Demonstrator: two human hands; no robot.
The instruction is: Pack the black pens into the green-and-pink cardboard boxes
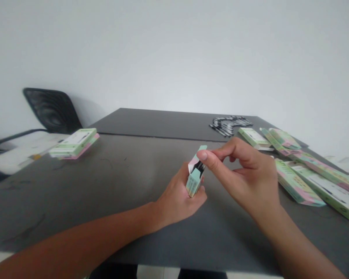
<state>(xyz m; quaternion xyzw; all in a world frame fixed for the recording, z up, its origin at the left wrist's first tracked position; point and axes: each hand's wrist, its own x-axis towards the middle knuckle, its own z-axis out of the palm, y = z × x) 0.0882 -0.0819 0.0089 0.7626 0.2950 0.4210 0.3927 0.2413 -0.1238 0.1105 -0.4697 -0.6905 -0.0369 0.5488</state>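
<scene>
Mint-and-pink carton [194, 182] stands upright, open end up, cradled in curled fingers of left hand [176, 197]; right hand [244, 174] pinches at its top, contact unclear. Steady cradling suits this. Flat cartons [298, 182] lie right on dark bench [104, 201], black pen-like sticks [229, 126] farthest.

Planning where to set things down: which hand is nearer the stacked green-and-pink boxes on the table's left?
Left. The left hand, holding an open box, is right of the box stack and nearer the camera; the right hand is farther right of it.
</scene>
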